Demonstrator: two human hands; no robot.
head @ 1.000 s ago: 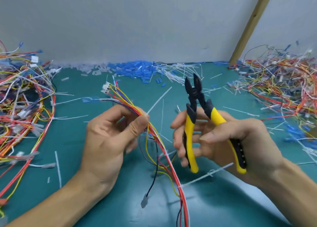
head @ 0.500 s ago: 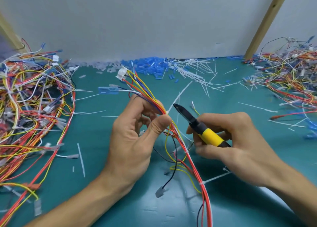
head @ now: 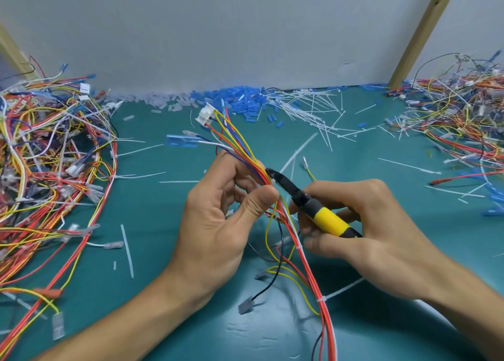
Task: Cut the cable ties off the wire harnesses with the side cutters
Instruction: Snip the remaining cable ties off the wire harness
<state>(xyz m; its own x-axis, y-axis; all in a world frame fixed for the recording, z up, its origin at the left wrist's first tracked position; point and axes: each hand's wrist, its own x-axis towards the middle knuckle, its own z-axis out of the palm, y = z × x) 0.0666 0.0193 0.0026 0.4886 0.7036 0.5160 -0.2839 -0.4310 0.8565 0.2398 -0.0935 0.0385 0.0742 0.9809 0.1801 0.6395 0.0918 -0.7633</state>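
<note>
My left hand [head: 218,218] grips a wire harness [head: 237,142] of red, yellow and blue wires, thumb pressed against the bundle. A white connector [head: 206,115] caps its far end. My right hand [head: 362,232] holds the yellow-and-black side cutters [head: 308,205], whose black jaws touch the bundle just above my left thumb. Whether the jaws are closed on a tie is hidden. A white cable tie [head: 341,289] still circles the harness lower down, its tail pointing right.
A heap of harnesses [head: 46,175] covers the left of the green mat [head: 152,213], another heap [head: 463,120] lies at the right. Cut white ties [head: 308,109] and blue sleeves [head: 240,101] litter the back by the wall. A wooden post [head: 420,33] leans at the right.
My right hand turned the cutters from upright to pointing left and moved their jaws onto the bundle by my left thumb. The view shifted left, with my left hand still holding the harness.
</note>
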